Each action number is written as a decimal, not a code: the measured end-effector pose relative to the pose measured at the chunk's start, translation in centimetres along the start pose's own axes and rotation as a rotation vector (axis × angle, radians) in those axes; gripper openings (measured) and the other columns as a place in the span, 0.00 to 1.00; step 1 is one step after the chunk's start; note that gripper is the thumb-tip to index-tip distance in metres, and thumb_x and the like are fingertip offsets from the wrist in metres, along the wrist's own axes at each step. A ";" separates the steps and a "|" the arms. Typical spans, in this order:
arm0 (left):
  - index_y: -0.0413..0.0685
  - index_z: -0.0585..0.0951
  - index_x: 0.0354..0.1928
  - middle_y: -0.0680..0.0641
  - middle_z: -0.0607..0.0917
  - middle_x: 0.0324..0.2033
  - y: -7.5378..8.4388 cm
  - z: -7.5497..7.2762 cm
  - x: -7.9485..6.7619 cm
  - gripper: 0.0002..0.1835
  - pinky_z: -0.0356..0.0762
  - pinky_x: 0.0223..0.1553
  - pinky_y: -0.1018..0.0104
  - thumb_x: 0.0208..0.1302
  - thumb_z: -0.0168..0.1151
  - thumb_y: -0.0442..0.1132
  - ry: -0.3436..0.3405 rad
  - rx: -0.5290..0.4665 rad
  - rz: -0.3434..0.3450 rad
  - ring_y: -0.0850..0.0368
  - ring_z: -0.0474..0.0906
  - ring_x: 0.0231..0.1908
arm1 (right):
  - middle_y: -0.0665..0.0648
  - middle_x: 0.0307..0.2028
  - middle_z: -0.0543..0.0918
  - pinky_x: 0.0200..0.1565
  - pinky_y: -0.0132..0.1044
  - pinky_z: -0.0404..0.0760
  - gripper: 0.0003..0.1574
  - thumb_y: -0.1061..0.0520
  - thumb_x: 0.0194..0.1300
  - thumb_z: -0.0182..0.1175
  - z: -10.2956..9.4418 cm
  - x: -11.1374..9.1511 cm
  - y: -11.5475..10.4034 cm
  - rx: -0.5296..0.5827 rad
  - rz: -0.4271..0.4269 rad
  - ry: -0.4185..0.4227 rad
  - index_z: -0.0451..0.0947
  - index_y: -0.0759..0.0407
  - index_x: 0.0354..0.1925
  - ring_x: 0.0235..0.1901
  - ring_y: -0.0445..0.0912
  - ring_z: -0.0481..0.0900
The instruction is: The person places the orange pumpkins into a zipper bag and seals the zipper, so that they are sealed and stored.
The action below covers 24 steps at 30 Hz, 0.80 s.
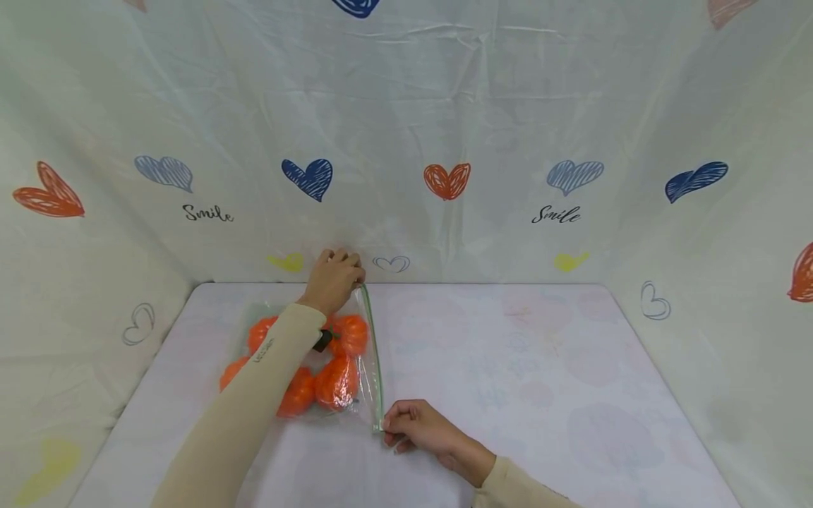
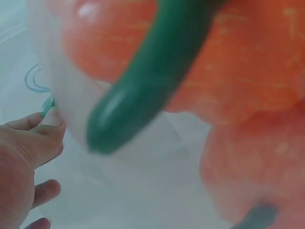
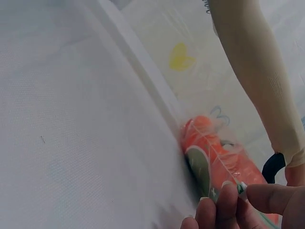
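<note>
A clear zip bag with a green seal strip lies on the left part of the table, holding several orange pumpkins with green stems. My left hand pinches the far end of the strip; in the left wrist view a green pumpkin stem looms large beside that hand. At the near end, my right hand pinches the strip's corner between thumb and forefinger, as the right wrist view also shows at the green seal. The left forearm covers part of the bag.
The white table meets a white cloth backdrop printed with hearts and "Smile" along its back edge. Cloth walls also stand at the left and right sides. A black wrist strap sits at the left wrist.
</note>
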<state>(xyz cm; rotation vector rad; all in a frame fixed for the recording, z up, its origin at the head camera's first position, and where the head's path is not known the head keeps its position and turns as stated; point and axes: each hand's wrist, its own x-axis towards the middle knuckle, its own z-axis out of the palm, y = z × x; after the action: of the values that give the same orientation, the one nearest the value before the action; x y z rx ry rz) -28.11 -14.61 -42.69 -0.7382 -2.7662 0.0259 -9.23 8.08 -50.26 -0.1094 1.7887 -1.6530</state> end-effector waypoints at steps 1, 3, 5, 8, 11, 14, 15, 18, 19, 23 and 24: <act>0.52 0.91 0.35 0.49 0.87 0.45 0.0 0.0 0.0 0.02 0.72 0.62 0.46 0.66 0.75 0.38 -0.001 0.000 -0.002 0.46 0.77 0.50 | 0.50 0.28 0.85 0.38 0.35 0.83 0.08 0.61 0.73 0.61 0.0 0.0 0.0 -0.004 -0.003 0.002 0.82 0.67 0.40 0.32 0.41 0.83; 0.52 0.90 0.35 0.49 0.87 0.45 0.1 0.0 -0.2 0.02 0.72 0.61 0.47 0.66 0.75 0.38 0.001 0.002 -0.003 0.46 0.77 0.50 | 0.50 0.28 0.85 0.38 0.35 0.83 0.09 0.60 0.73 0.61 0.0 -0.1 0.0 -0.012 -0.010 0.004 0.83 0.67 0.41 0.32 0.41 0.83; 0.52 0.90 0.35 0.49 0.87 0.45 0.2 0.1 -0.3 0.02 0.72 0.61 0.47 0.66 0.75 0.38 0.005 0.006 -0.007 0.46 0.77 0.49 | 0.50 0.28 0.85 0.38 0.35 0.83 0.09 0.60 0.73 0.61 -0.2 -0.2 0.0 -0.018 -0.016 0.006 0.83 0.67 0.41 0.32 0.41 0.83; 0.51 0.90 0.37 0.49 0.86 0.44 0.4 0.2 -0.6 0.02 0.73 0.59 0.48 0.67 0.75 0.40 0.010 0.018 -0.011 0.47 0.78 0.48 | 0.50 0.28 0.86 0.37 0.35 0.82 0.09 0.60 0.74 0.61 -0.6 -0.2 0.1 -0.023 -0.019 0.006 0.83 0.67 0.41 0.32 0.41 0.83; 0.51 0.90 0.39 0.49 0.86 0.44 0.7 0.1 -0.8 0.03 0.74 0.58 0.49 0.67 0.74 0.41 0.001 0.016 -0.022 0.46 0.78 0.48 | 0.50 0.28 0.86 0.36 0.33 0.82 0.09 0.61 0.73 0.61 -0.8 -0.2 0.3 -0.028 -0.020 0.002 0.83 0.68 0.41 0.32 0.40 0.83; 0.50 0.90 0.42 0.48 0.86 0.45 1.0 -0.1 -1.2 0.05 0.74 0.58 0.49 0.67 0.74 0.41 -0.013 -0.009 -0.035 0.46 0.78 0.48 | 0.50 0.29 0.86 0.36 0.33 0.81 0.09 0.61 0.74 0.61 -0.9 -0.3 0.5 -0.039 -0.027 -0.005 0.83 0.69 0.41 0.32 0.40 0.82; 0.50 0.90 0.43 0.48 0.86 0.45 1.1 -0.2 -1.3 0.06 0.74 0.58 0.49 0.67 0.74 0.41 -0.015 -0.023 -0.041 0.46 0.78 0.48 | 0.50 0.29 0.87 0.36 0.33 0.81 0.09 0.62 0.74 0.61 -0.9 -0.2 0.5 -0.043 -0.031 -0.005 0.83 0.69 0.41 0.32 0.40 0.82; 0.49 0.89 0.46 0.47 0.86 0.47 1.4 -0.4 -1.6 0.08 0.73 0.59 0.49 0.67 0.74 0.41 -0.020 -0.065 -0.058 0.45 0.78 0.49 | 0.51 0.29 0.87 0.35 0.33 0.82 0.09 0.62 0.74 0.60 -1.1 -0.2 0.7 -0.054 -0.039 0.001 0.83 0.69 0.41 0.32 0.40 0.83; 0.49 0.89 0.46 0.47 0.86 0.47 1.5 -0.5 -1.8 0.08 0.73 0.59 0.49 0.68 0.74 0.41 -0.019 -0.077 -0.066 0.45 0.77 0.49 | 0.51 0.29 0.87 0.35 0.33 0.81 0.09 0.62 0.74 0.60 -1.2 -0.2 0.7 -0.055 -0.041 0.004 0.83 0.69 0.42 0.32 0.40 0.83; 0.49 0.88 0.47 0.47 0.86 0.50 2.0 -0.9 -2.6 0.08 0.73 0.59 0.48 0.69 0.73 0.42 -0.016 -0.112 -0.088 0.45 0.77 0.51 | 0.51 0.29 0.87 0.34 0.32 0.81 0.10 0.61 0.74 0.61 -1.5 -0.3 0.8 -0.059 -0.040 0.008 0.83 0.68 0.42 0.31 0.40 0.82; 0.49 0.88 0.47 0.47 0.85 0.50 2.2 -1.0 -2.9 0.08 0.73 0.59 0.48 0.69 0.73 0.42 -0.013 -0.119 -0.092 0.44 0.78 0.51 | 0.51 0.29 0.87 0.34 0.32 0.81 0.10 0.60 0.74 0.61 -1.6 -0.3 0.9 -0.062 -0.041 0.006 0.83 0.68 0.42 0.32 0.40 0.82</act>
<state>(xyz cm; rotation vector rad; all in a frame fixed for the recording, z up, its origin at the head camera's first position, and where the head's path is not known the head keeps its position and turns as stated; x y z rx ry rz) -24.36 -14.22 -42.69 -0.6401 -2.8307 -0.1548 -9.47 9.72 -51.00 -0.1699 1.8544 -1.6281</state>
